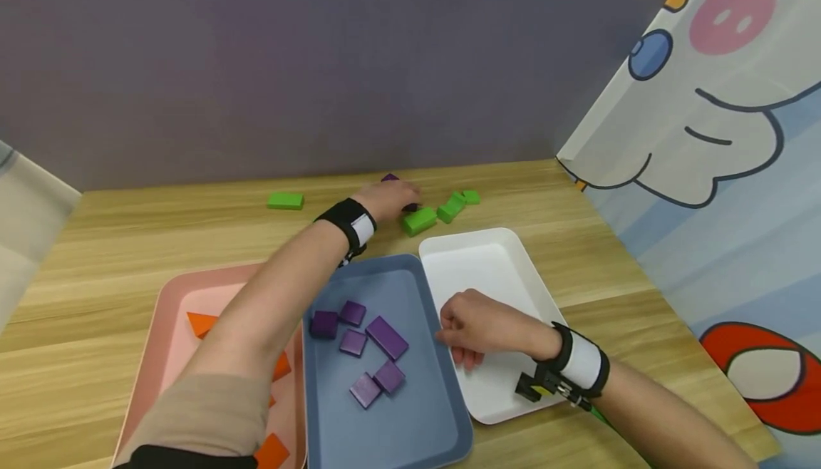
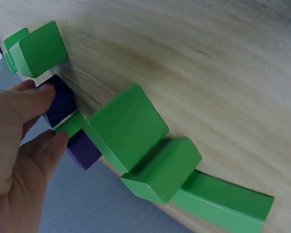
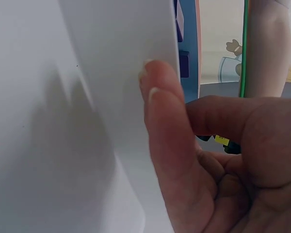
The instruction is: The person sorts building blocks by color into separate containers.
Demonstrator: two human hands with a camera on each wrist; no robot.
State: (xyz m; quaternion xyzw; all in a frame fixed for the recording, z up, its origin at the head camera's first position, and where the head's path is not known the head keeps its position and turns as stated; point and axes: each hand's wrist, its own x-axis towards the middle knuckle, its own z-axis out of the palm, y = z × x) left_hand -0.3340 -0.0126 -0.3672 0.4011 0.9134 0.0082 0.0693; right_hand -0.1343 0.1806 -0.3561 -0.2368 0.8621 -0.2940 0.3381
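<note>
My left hand (image 1: 388, 202) reaches to the back of the table near the grey wall. Its thumb and fingers pinch a dark purple block (image 2: 62, 102), best seen in the left wrist view. Just past the fingertips sits another purple block (image 2: 85, 149), partly covered by a green one. Several green blocks (image 2: 128, 126) stand close beside this hand. Over the white tray (image 1: 494, 241) hovers my right hand (image 1: 477, 323), fingers loosely bent and holding nothing. In the right wrist view its fingertips (image 3: 167, 111) show above the tray's white surface.
The blue tray (image 1: 442, 447) in the middle holds several purple blocks (image 1: 387, 338). At left, a pink tray (image 1: 163, 312) with orange blocks (image 1: 272, 451) lies partly under the left forearm. One green block (image 1: 285, 201) sits apart at the back left. A grey wall (image 1: 288, 63) bounds the table behind.
</note>
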